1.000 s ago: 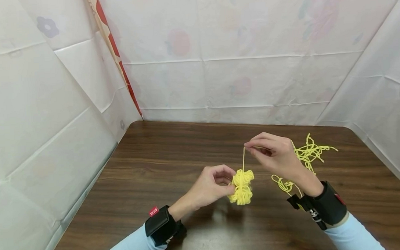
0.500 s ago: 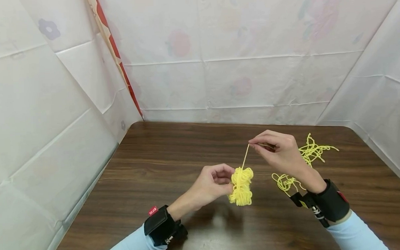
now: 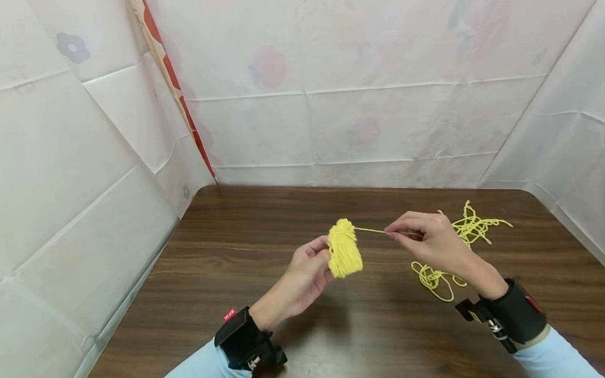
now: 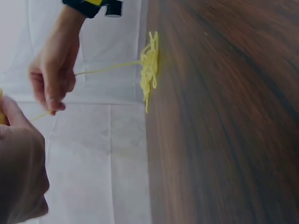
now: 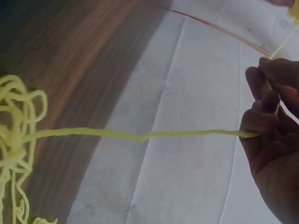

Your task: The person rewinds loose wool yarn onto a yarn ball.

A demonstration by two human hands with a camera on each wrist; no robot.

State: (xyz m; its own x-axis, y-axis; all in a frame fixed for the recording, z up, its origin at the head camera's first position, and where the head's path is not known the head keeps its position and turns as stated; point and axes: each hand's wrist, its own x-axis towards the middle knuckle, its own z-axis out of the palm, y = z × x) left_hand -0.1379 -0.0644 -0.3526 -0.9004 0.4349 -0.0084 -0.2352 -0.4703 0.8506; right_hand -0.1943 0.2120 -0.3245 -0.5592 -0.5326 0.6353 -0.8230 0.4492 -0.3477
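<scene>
Left hand: the left hand (image 3: 305, 272) was raised above the table (image 3: 287, 334), its grip curled round the yellow yarn bundle (image 3: 343, 249), thumb and fingers closed on the bundle's left side
Yarn bundle: a small wound wad of yellow yarn, held clear of the table surface, roughly midway between the two hands and just left of the right hand's fingertips
Right hand: the right hand (image 3: 429, 240) pinched the yarn strand (image 3: 370, 229) between thumb and forefinger, its grip closed on the strand just right of the bundle
Strand: it ran taut and nearly level from the top of the bundle to the pinching fingers; in the right wrist view it passed on from the right hand (image 5: 273, 126) as a single line (image 5: 140, 135) to the loose yarn (image 5: 16, 140)
Loose yarn: a tangled heap of yellow yarn (image 3: 471, 227) lay on the table behind and to the right of the right hand, with further loops (image 3: 433, 276) on the table below that wrist
Left wrist view: the right hand (image 4: 53, 74) showed the strand pinched, with the loose yarn (image 4: 149, 70) on the table beyond it
Surroundings: white sheeting (image 3: 359, 98) walled the table on three sides; both wrists wore black straps over light blue sleeves
</scene>
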